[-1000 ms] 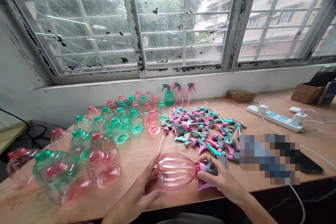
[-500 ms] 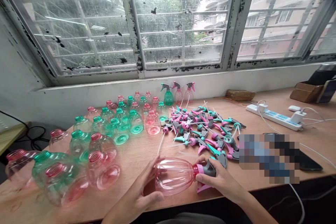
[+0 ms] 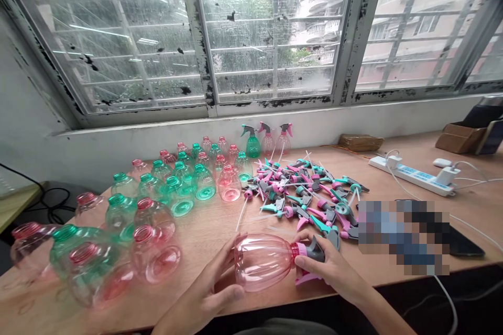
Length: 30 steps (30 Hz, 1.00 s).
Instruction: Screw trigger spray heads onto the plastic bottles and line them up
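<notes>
A clear pink spray bottle (image 3: 265, 263) lies on its side in the air above the table's front edge, base to the left. Its pink-collared grey spray head (image 3: 313, 251) sits at the bottle's neck, with a pink trigger (image 3: 308, 278) pointing down. My right hand (image 3: 332, 264) grips the spray head and collar, thumb in front. Around the base curls my left hand (image 3: 212, 285), its fingers behind the bottle and its thumb low at the front. Just beyond, a heap of loose spray heads (image 3: 302, 188) in pink, green and grey covers the table, some with white tubes.
Rows of uncapped pink and green bottles (image 3: 178, 196) fill the table's left side. Three bottles with spray heads (image 3: 267, 141) stand by the wall. Rightward are a white power strip (image 3: 411, 175), a brown package (image 3: 360, 142), a cardboard box (image 3: 458, 137) and a black tablet-like slab (image 3: 466, 243).
The bottle and both hands appear slightly further right, partly because the whole view has shifted a little. The bottle looks slightly turned; the grip of both hands is much the same.
</notes>
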Motion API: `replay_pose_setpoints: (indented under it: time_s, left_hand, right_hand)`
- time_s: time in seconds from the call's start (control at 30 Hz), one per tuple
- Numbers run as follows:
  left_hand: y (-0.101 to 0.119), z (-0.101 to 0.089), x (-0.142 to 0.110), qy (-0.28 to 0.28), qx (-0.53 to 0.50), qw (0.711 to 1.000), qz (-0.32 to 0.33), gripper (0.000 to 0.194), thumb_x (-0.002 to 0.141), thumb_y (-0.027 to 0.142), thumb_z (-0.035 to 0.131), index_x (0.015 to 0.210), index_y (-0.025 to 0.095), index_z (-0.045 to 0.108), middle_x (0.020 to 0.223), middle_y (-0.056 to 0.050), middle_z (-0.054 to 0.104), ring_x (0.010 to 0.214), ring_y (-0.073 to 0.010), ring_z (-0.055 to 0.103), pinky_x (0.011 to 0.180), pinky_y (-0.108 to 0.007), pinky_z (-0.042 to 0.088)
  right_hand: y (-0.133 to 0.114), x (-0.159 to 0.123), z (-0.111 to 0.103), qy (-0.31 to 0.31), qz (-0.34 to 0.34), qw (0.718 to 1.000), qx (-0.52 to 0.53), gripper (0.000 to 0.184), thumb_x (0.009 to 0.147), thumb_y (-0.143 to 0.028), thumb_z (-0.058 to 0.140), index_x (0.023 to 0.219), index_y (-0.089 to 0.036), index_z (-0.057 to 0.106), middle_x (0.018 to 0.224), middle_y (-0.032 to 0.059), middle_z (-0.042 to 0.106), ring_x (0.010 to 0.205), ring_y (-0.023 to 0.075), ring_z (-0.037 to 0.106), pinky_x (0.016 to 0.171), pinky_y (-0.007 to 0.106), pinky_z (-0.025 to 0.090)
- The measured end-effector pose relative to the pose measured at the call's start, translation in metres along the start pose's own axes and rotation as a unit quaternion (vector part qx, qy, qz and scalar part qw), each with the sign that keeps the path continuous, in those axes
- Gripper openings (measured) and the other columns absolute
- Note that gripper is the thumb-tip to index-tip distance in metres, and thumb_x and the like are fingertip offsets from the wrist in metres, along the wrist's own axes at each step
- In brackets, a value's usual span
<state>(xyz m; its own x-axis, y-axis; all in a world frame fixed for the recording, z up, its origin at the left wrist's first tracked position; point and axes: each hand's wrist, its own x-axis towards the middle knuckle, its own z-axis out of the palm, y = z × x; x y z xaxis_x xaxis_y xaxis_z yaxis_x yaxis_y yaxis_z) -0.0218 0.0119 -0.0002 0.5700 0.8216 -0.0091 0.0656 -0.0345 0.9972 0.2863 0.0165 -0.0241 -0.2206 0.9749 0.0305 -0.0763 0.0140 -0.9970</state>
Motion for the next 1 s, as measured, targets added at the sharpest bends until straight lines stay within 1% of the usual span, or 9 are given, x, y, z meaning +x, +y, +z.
replay_pose_setpoints:
  time_s: [0.1,0.2,0.4,0.47,0.57,0.63,0.77,0.9,1.0]
  left_hand:
    - [0.002,0.001,-0.001,0.018,0.06,0.998,-0.007,0.083,0.09,0.044,0.075,0.159,0.042,0.029,0.173,0.001,0.027,0.158,-0.0341,0.024,0.131,-0.05,0.023]
    - [-0.002,0.001,-0.002,0.041,0.092,0.995,0.0,0.086,0.091,0.043,0.074,0.161,0.044,0.023,0.173,0.002,0.025,0.157,-0.0326,0.028,0.131,-0.049,0.024]
    - [-0.01,-0.003,-0.001,0.007,0.087,0.996,0.017,0.088,0.096,0.043,0.068,0.162,0.047,0.01,0.175,0.003,0.018,0.158,-0.0302,0.028,0.132,-0.049,0.016]
    - [-0.009,-0.003,0.0,0.007,0.065,0.998,0.013,0.086,0.096,0.045,0.067,0.161,0.047,0.011,0.175,0.004,0.019,0.159,-0.0298,0.025,0.132,-0.048,0.018]
    - [-0.006,-0.003,-0.001,0.011,0.048,0.999,-0.002,0.08,0.095,0.048,0.067,0.161,0.045,0.021,0.174,0.004,0.023,0.16,-0.0302,0.02,0.131,-0.047,0.021]
    - [-0.005,-0.002,-0.001,0.009,0.047,0.999,-0.012,0.083,0.093,0.046,0.071,0.161,0.043,0.023,0.174,0.003,0.023,0.159,-0.0312,0.021,0.131,-0.047,0.021]
    - [-0.003,-0.001,0.001,-0.007,0.037,0.999,-0.001,0.089,0.091,0.04,0.075,0.161,0.045,0.02,0.175,0.004,0.019,0.159,-0.0311,0.024,0.131,-0.048,0.023]
    - [-0.009,-0.003,0.005,-0.006,0.07,0.998,0.001,0.094,0.089,0.032,0.078,0.161,0.045,0.02,0.175,0.003,0.017,0.16,-0.0313,0.021,0.132,-0.048,0.019]
    - [-0.017,-0.006,0.005,-0.012,0.079,0.996,0.026,0.09,0.093,0.031,0.073,0.161,0.048,0.016,0.175,0.003,0.017,0.159,-0.0304,0.023,0.131,-0.049,0.021]
  right_hand:
    - [-0.001,0.001,-0.001,0.002,-0.006,1.0,0.01,0.041,0.082,-0.048,0.084,0.103,-0.021,0.063,0.071,-0.0052,0.07,0.065,0.0155,0.065,0.066,0.025,0.052]
    - [-0.002,0.002,0.0,0.003,-0.014,1.0,0.019,0.039,0.084,-0.048,0.083,0.101,-0.02,0.063,0.075,-0.0028,0.073,0.07,0.0173,0.067,0.069,0.026,0.052]
    - [-0.005,-0.001,0.002,-0.011,-0.004,1.0,0.018,0.039,0.083,-0.049,0.084,0.101,-0.021,0.063,0.074,-0.0031,0.074,0.07,0.0191,0.071,0.069,0.027,0.057]
    - [-0.005,-0.002,0.002,-0.02,0.002,1.0,0.018,0.04,0.082,-0.049,0.084,0.101,-0.021,0.064,0.072,-0.0038,0.074,0.069,0.0187,0.071,0.069,0.027,0.058]
    - [-0.006,-0.002,0.001,-0.022,0.001,1.0,0.014,0.039,0.082,-0.048,0.085,0.102,-0.021,0.064,0.072,-0.0041,0.074,0.07,0.0179,0.071,0.071,0.026,0.059]
    - [-0.006,-0.002,0.001,-0.02,0.001,1.0,0.014,0.039,0.083,-0.048,0.084,0.102,-0.021,0.065,0.075,-0.0036,0.075,0.072,0.0179,0.072,0.071,0.026,0.059]
    - [-0.007,-0.001,0.002,-0.022,0.003,1.0,0.016,0.039,0.083,-0.05,0.083,0.1,-0.021,0.064,0.074,-0.0038,0.075,0.071,0.0182,0.072,0.072,0.027,0.059]
    - [-0.007,-0.001,0.002,-0.022,0.003,1.0,0.009,0.039,0.083,-0.05,0.083,0.098,-0.021,0.064,0.078,-0.0031,0.075,0.071,0.0185,0.072,0.071,0.028,0.06]
    - [-0.007,-0.001,0.002,-0.024,-0.001,1.0,0.005,0.04,0.083,-0.049,0.084,0.101,-0.021,0.063,0.077,-0.003,0.075,0.072,0.0185,0.073,0.072,0.028,0.06]
